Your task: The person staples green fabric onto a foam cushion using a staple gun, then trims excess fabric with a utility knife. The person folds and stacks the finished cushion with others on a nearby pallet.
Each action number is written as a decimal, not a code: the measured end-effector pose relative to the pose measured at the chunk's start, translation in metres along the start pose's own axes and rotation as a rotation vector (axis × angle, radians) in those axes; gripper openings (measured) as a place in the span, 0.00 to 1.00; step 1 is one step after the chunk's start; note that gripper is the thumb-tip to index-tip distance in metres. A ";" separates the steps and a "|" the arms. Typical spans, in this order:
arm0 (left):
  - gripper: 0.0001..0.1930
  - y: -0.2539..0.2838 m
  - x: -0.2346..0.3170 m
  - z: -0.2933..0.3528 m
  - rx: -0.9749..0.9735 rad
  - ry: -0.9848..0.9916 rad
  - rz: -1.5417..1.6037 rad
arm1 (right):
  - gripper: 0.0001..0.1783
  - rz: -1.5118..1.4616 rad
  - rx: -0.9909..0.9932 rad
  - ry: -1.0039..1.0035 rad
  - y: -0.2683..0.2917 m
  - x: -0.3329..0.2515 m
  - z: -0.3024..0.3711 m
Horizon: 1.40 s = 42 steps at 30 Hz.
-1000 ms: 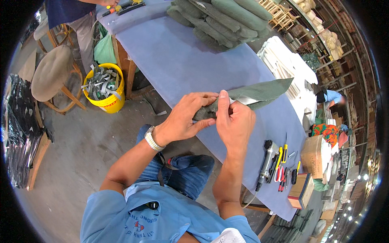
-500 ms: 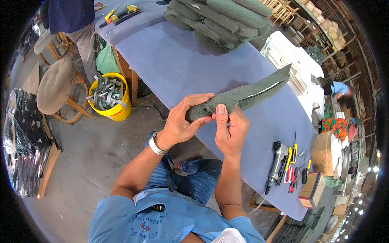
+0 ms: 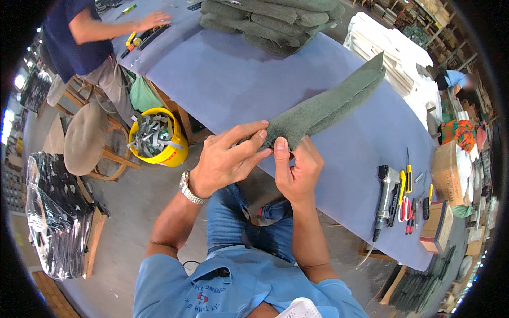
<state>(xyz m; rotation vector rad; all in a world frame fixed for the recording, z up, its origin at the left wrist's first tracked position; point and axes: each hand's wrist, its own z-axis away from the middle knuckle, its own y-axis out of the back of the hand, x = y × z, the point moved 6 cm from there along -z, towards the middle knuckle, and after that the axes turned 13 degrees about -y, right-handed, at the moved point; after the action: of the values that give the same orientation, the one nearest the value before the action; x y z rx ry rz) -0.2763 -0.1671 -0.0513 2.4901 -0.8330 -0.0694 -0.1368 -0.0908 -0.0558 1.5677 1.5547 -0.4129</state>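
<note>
In front of me I hold a folded dark green fabric piece (image 3: 331,106), its long end slanting up and to the right over the table. My left hand (image 3: 228,159) pinches the near end between thumb and fingers. Close beside it, my right hand (image 3: 299,169) grips the lower edge, thumb on top and fingers curled beneath. A lengthwise fold opens along the far part of the fabric. My palms and fingers hide the near end. At the table's far side lies a pile of similar green padded pieces (image 3: 270,26).
On the blue-covered table (image 3: 233,85), a silver air tool (image 3: 386,193), a yellow screwdriver (image 3: 409,177) and red-handled scissors (image 3: 404,209) lie at right, near a small box (image 3: 436,228). At left stand a yellow bucket (image 3: 177,153) of scraps, a padded stool (image 3: 85,140) and another person (image 3: 79,42).
The fabric's far end has swung upward, and its white inner edge no longer shows. My left fingers have closed further over the near end. The other person's arm now reaches over the table.
</note>
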 end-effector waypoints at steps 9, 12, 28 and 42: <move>0.33 -0.009 0.000 0.034 0.111 0.241 0.230 | 0.07 -0.113 0.009 0.018 -0.004 0.006 0.017; 0.37 -0.017 0.007 0.036 0.128 0.265 0.244 | 0.09 -0.125 -0.015 -0.028 0.001 0.013 0.028; 0.32 -0.011 0.027 0.032 0.103 0.382 0.323 | 0.11 -0.131 -0.005 -0.036 0.016 0.020 0.037; 0.46 0.113 0.169 -0.084 0.315 -0.977 2.415 | 0.07 -0.147 0.085 0.059 0.023 0.016 0.031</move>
<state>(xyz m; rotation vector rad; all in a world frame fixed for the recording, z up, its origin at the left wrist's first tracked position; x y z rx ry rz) -0.1848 -0.3038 0.0944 -0.0615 -3.3904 -0.2551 -0.1025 -0.1004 -0.0776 1.5472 1.7239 -0.5250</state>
